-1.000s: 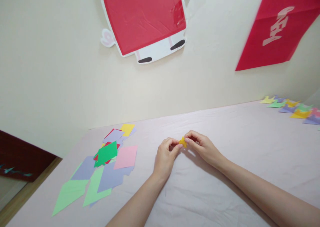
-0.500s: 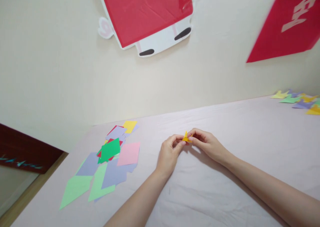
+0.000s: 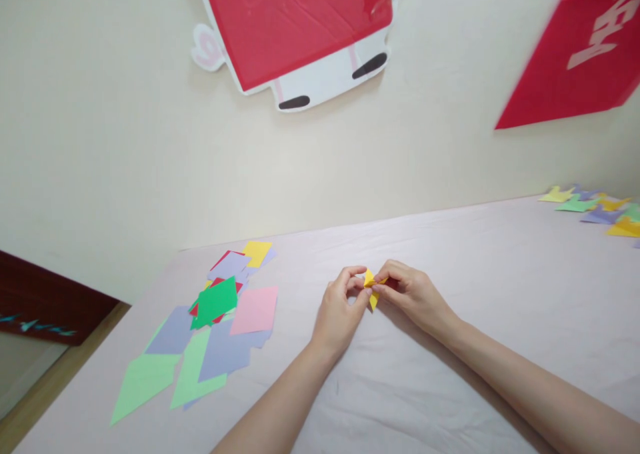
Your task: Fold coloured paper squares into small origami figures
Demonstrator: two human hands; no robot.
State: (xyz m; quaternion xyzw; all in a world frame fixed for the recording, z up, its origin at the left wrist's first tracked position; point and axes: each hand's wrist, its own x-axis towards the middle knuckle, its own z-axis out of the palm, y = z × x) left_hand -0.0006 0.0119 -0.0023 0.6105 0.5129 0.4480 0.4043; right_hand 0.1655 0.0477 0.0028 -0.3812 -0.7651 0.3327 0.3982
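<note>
A small piece of folded yellow paper (image 3: pixel 369 279) is held between the two hands, near the middle of the table (image 3: pixel 450 381). The left hand (image 3: pixel 337 311) grasps it with thumb and fingertips from the left; the right hand (image 3: pixel 415 301) pinches it between thumb and forefinger from the right. The piece has creased, pointed flaps, one sticking upward and one hanging below the fingers.

To the left lies a loose, overlapping spread of flat paper: a deep green sheet (image 3: pixel 216 303) over red corners, a pink sheet (image 3: pixel 255 309), a yellow sheet (image 3: pixel 258 253), several purple sheets (image 3: pixel 225 351), and pale green sheets (image 3: pixel 143 384) nearest the viewer. At the far right, spiky folded paper shapes (image 3: pixel 577 204) in yellow, green, purple and orange sit clustered together.

Pale, pinkish cloth covers the table, softly wrinkled near the forearms. Behind rises a plain off-white wall (image 3: pixel 350 167) bearing a glossy red-and-white cutout (image 3: pixel 305 27) and a red banner (image 3: pixel 565 74) with pale lettering. At left, a dark reddish-brown panel (image 3: pixel 45 294) stands beyond the table's edge.
</note>
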